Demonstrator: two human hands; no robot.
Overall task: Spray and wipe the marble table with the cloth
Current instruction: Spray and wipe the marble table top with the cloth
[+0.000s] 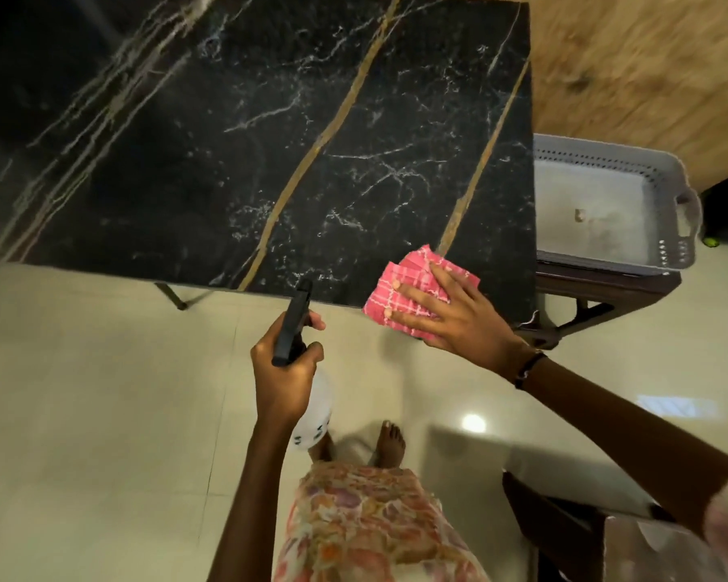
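Observation:
The black marble table (270,153) with gold and white veins fills the upper half of the view. A folded pink checked cloth (412,283) lies at its near right corner. My right hand (450,312) presses flat on the cloth with straight, spread fingers. My left hand (286,371) grips a spray bottle (293,325) just off the table's near edge. Its black head points toward the table and its white body (316,417) hangs below my fist. One finger lies at the trigger.
A grey perforated plastic tray (665,195) stands on a dark low stand (597,287) right of the table. A wooden wall panel (648,69) rises behind it. Cream floor tiles (102,413) lie below. Dark furniture (564,527) sits at bottom right.

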